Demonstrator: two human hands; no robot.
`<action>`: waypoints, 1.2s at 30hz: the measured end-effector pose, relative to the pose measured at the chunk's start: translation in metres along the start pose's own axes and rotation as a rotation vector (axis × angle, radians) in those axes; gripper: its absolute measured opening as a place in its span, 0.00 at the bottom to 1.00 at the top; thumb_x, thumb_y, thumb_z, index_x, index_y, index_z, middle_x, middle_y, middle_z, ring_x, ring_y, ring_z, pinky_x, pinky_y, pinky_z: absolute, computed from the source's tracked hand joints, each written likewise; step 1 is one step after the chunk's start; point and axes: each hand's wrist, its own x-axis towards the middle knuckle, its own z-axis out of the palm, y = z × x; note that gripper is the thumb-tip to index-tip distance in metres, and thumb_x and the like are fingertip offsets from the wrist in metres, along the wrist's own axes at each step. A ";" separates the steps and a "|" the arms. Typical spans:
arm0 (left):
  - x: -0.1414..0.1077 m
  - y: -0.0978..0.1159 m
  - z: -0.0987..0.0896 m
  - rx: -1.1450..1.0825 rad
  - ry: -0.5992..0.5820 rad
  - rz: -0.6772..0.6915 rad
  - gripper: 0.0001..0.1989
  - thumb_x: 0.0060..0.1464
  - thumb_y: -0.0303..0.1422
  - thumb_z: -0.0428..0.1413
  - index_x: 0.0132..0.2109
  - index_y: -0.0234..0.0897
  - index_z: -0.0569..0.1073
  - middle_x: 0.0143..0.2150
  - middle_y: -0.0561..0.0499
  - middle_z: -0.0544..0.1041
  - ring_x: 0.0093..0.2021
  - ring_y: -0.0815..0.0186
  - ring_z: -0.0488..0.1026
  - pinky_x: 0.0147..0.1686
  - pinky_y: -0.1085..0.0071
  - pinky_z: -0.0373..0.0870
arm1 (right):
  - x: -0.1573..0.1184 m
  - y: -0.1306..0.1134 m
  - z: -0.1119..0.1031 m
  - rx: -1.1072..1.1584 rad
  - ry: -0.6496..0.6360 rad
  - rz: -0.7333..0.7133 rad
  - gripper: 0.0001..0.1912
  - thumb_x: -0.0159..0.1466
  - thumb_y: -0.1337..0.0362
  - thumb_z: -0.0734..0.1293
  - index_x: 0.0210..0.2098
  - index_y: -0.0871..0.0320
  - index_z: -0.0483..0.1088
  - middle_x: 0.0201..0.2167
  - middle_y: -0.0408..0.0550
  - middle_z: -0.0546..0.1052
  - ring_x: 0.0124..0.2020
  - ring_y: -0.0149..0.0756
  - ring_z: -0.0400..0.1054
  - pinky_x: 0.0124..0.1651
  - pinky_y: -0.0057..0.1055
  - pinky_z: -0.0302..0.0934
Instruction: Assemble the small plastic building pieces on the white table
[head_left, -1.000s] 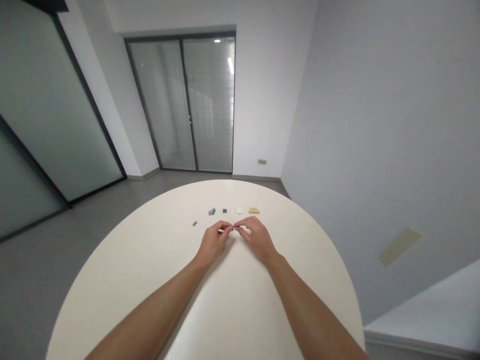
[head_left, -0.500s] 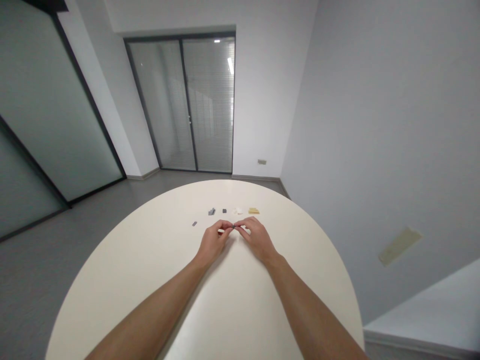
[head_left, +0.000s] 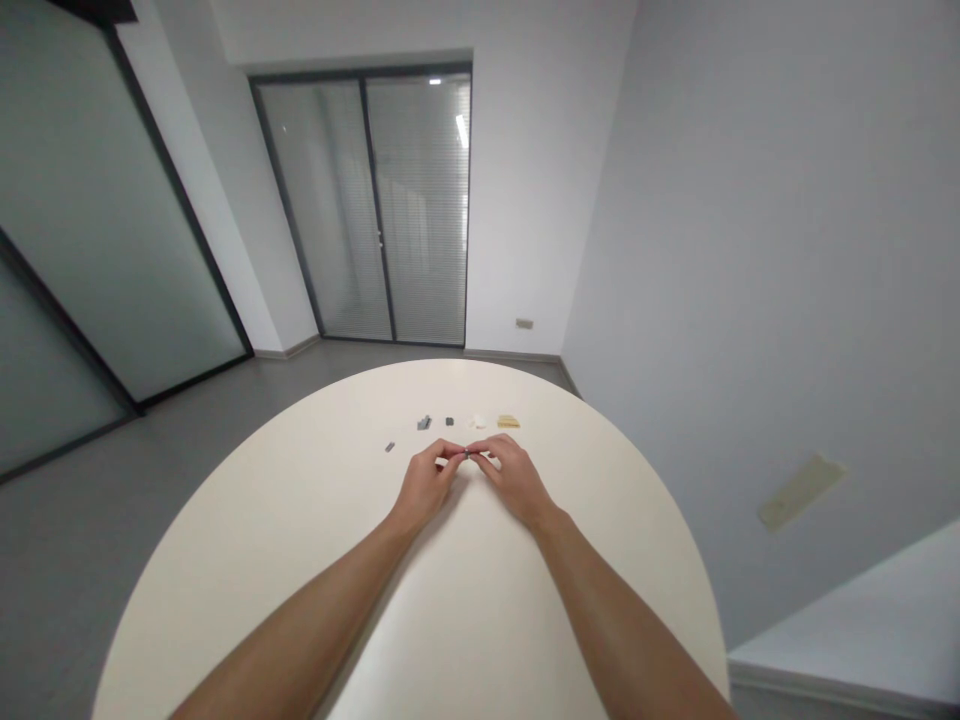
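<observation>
Between the fingertips of my left hand point(head_left: 429, 486) and my right hand point(head_left: 516, 482) is a small dark grey piece point(head_left: 466, 454), too tiny to name by kind. Both hands pinch it from opposite sides, just above the table. Beyond them lies a row of small parts: a few grey pieces point(head_left: 424, 423), a dark square-looking piece point(head_left: 449, 422), some white pieces point(head_left: 478, 422) and yellow strips point(head_left: 508, 422). Left of my left hand, a single flat grey piece point(head_left: 389, 447) lies apart from the row.
The round cream-white table point(head_left: 300, 560) carries the parts and sits under my forearms. A grey wall point(head_left: 750, 250) rises close on the right, with a beige plate point(head_left: 801, 491) on it. Glass doors with dark frames point(head_left: 375, 210) stand behind the table.
The small dark piece has turned slightly between my fingertips. Both hands stay almost where they were, and the parts on the table have not moved.
</observation>
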 end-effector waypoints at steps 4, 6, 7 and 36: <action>0.000 0.000 0.000 0.000 -0.003 -0.005 0.14 0.57 0.41 0.55 0.40 0.36 0.78 0.38 0.48 0.80 0.39 0.63 0.76 0.37 0.70 0.71 | 0.000 0.001 0.001 0.007 0.011 0.008 0.07 0.67 0.61 0.67 0.43 0.52 0.76 0.39 0.47 0.79 0.44 0.38 0.71 0.50 0.38 0.66; 0.000 0.000 -0.001 0.003 -0.005 -0.003 0.14 0.58 0.42 0.55 0.40 0.37 0.78 0.38 0.48 0.80 0.39 0.63 0.76 0.36 0.70 0.71 | 0.000 0.003 0.001 0.007 0.014 0.010 0.07 0.67 0.61 0.67 0.43 0.52 0.76 0.39 0.47 0.79 0.44 0.38 0.71 0.50 0.38 0.66; 0.000 0.000 -0.001 0.004 -0.006 -0.002 0.14 0.58 0.42 0.55 0.40 0.37 0.78 0.38 0.48 0.80 0.39 0.63 0.76 0.36 0.70 0.71 | 0.000 0.003 0.001 0.004 0.012 0.011 0.07 0.67 0.61 0.67 0.43 0.51 0.76 0.39 0.47 0.79 0.44 0.38 0.71 0.50 0.37 0.66; -0.001 -0.003 -0.002 0.211 0.013 0.018 0.11 0.60 0.38 0.54 0.43 0.41 0.79 0.39 0.51 0.81 0.37 0.66 0.76 0.38 0.71 0.71 | -0.001 0.004 0.001 -0.024 -0.024 0.052 0.09 0.68 0.59 0.65 0.44 0.52 0.76 0.39 0.47 0.79 0.45 0.38 0.69 0.51 0.37 0.64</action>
